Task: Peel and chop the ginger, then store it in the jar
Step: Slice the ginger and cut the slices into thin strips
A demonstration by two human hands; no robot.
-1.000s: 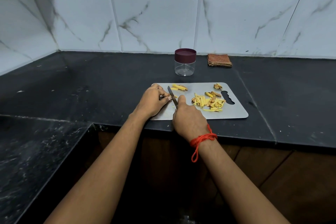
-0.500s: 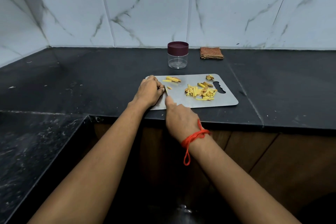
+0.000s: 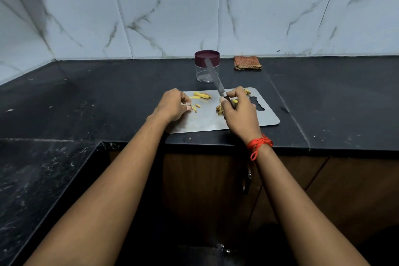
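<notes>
The right hand point(image 3: 240, 112) is closed around a steel-bladed knife point(image 3: 213, 78), blade raised toward the clear plastic jar with a maroon lid point(image 3: 206, 66). The left hand point(image 3: 172, 105) pinches a small yellow ginger piece point(image 3: 194, 108) on the grey metal cutting board point(image 3: 207, 119). No writing is legible.

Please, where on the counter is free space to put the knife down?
Bare counter lies right of the cutting board, below the folded cloth; more lies left of the left hand. The board, with ginger pieces, is crowded.
</notes>
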